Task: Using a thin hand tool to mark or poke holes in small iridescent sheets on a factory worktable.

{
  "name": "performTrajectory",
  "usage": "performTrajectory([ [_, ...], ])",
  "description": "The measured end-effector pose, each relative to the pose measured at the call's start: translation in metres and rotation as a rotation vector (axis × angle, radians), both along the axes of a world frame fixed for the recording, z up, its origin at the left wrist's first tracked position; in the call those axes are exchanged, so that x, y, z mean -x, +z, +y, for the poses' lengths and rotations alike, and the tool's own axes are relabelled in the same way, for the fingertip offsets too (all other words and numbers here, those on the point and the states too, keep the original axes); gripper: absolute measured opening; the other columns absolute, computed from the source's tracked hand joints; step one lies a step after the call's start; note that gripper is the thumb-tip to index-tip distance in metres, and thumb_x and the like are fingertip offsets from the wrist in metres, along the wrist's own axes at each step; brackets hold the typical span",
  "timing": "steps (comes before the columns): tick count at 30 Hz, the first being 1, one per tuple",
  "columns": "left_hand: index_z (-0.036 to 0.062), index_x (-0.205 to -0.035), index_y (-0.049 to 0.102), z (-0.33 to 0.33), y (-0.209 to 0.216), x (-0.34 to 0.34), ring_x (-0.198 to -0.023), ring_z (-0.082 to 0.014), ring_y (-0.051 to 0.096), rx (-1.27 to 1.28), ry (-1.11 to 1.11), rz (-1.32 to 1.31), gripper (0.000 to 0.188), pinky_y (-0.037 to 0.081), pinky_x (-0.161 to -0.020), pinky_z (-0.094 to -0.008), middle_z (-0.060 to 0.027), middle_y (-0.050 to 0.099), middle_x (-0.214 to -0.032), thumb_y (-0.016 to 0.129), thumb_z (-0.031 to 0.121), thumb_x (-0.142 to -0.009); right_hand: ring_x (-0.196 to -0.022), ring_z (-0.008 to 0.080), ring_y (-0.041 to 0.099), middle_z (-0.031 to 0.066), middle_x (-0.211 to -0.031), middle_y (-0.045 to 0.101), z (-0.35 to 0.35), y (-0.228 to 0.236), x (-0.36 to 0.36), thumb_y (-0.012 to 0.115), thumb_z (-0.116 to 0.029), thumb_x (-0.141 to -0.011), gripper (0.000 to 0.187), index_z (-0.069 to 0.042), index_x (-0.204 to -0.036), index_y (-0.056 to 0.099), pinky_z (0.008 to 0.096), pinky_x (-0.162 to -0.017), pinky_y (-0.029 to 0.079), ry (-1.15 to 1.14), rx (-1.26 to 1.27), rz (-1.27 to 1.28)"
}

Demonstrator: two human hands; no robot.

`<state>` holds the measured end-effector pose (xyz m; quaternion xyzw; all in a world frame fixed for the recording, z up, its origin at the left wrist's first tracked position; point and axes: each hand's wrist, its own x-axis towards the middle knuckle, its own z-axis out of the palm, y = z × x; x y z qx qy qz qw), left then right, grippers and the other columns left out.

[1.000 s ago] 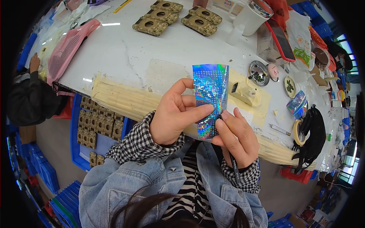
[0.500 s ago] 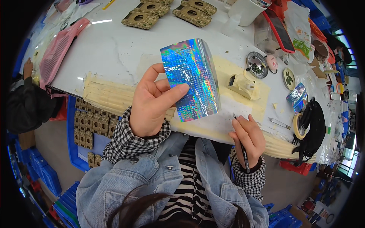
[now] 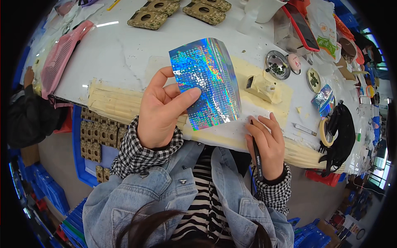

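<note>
Between thumb and fingers, my left hand point(image 3: 161, 109) holds up a shiny blue holographic sticker sheet point(image 3: 204, 82) covered in rows of tiny marks. The sheet bows slightly and hangs above the table. Slim black tweezers point(image 3: 258, 159) lie in the grip of my right hand point(image 3: 266, 142), their tip near the fingertips and apart from the sheet. Beyond that hand, a block wrapped in cream masking tape point(image 3: 264, 89) stands on a taped patch of the table.
Camouflage-patterned model hulls point(image 3: 147, 18) lie at the back; several more fill a blue crate point(image 3: 77, 144) below the table's left edge. To the right are a round metal dish point(image 3: 278, 56), a tape roll point(image 3: 326, 138), a black mask-like item point(image 3: 340, 132) and a red-cased phone point(image 3: 302, 27).
My right hand has shifted slightly left and up, and the tweezers now stand more upright. The sheet has turned a little in my left hand, and the whole view has shifted slightly.
</note>
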<state>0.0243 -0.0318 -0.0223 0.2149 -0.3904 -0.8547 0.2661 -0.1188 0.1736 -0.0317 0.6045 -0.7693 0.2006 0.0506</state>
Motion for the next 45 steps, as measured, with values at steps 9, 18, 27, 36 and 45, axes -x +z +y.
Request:
performTrajectory([
  [9, -0.0011, -0.122, 0.041, 0.001, 0.002, -0.001, -0.092, -0.0186, 0.067, -0.019, 0.001, -0.006, 0.040, 0.056, -0.081, -0.0316, -0.0166, 0.067, -0.102, 0.060, -0.003, -0.088, -0.105, 0.0325, 0.058, 0.0122, -0.099, 0.069, 0.004, 0.008, 0.004, 0.067, -0.001, -0.077, 0.023, -0.001, -0.099, 0.062, 0.0511, -0.104, 0.037, -0.048, 0.107, -0.248],
  [18, -0.0010, -0.114, 0.056, 0.010, 0.003, 0.003, -0.087, -0.0130, 0.066, -0.022, -0.067, -0.051, 0.027, 0.054, -0.077, -0.0247, -0.0089, 0.068, -0.101, 0.063, 0.000, -0.088, -0.099, 0.0309, 0.063, 0.0121, -0.101, 0.069, -0.007, 0.033, -0.014, 0.071, -0.023, -0.080, 0.041, 0.001, -0.112, 0.063, 0.0490, -0.095, 0.046, 0.087, 0.299, -0.298],
  [27, -0.0008, -0.119, 0.053, 0.012, 0.007, -0.001, -0.089, -0.0105, 0.064, 0.045, -0.165, -0.036, 0.031, 0.052, -0.078, -0.0243, -0.0082, 0.068, -0.100, 0.062, 0.000, -0.089, -0.098, 0.0290, 0.065, 0.0143, -0.100, 0.067, -0.038, 0.032, -0.022, 0.075, -0.021, -0.075, 0.044, 0.000, -0.112, 0.064, 0.0428, -0.089, 0.053, 0.254, 0.363, -0.263],
  [36, -0.0016, -0.123, 0.050, 0.015, 0.009, 0.001, -0.092, -0.0121, 0.065, 0.028, -0.193, -0.028, 0.034, 0.052, -0.082, -0.0256, -0.0104, 0.068, -0.103, 0.059, 0.001, -0.090, -0.097, 0.0288, 0.065, 0.0150, -0.100, 0.067, -0.039, 0.029, -0.021, 0.073, -0.021, -0.077, 0.042, -0.001, -0.112, 0.064, 0.0431, -0.088, 0.054, 0.237, 0.367, -0.267],
  [45, -0.0011, -0.124, 0.049, 0.013, 0.009, 0.001, -0.092, -0.0125, 0.065, 0.001, -0.199, 0.000, 0.035, 0.053, -0.081, -0.0260, -0.0109, 0.068, -0.104, 0.058, 0.001, -0.091, -0.095, 0.0284, 0.067, 0.0156, -0.096, 0.068, -0.039, 0.028, -0.022, 0.073, -0.022, -0.079, 0.036, -0.001, -0.108, 0.067, 0.0425, -0.085, 0.054, 0.256, 0.352, -0.081],
])
